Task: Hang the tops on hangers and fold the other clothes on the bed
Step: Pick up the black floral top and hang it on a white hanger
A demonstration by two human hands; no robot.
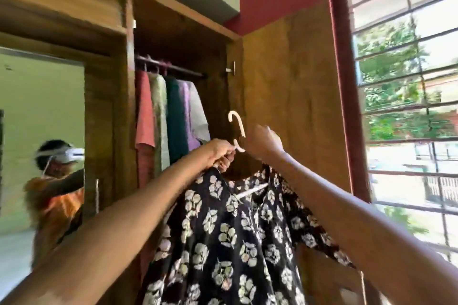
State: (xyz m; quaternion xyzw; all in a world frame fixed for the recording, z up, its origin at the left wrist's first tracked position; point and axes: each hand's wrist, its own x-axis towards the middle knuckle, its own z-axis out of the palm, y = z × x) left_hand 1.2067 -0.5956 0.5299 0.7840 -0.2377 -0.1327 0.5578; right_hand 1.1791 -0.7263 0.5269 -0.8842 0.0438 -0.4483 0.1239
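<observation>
A black top with white flower print hangs on a cream plastic hanger, held up in front of the open wardrobe. My left hand grips the hanger's neck just below the hook. My right hand is closed at the hanger's right shoulder, by the top's neckline; what it pinches is hidden. The hook points up and left, well below the wardrobe rail and apart from it.
Several garments hang on the rail's left part. The open wooden wardrobe door stands right behind the hanger. A mirror on the left shows a person's reflection. A barred window fills the right side.
</observation>
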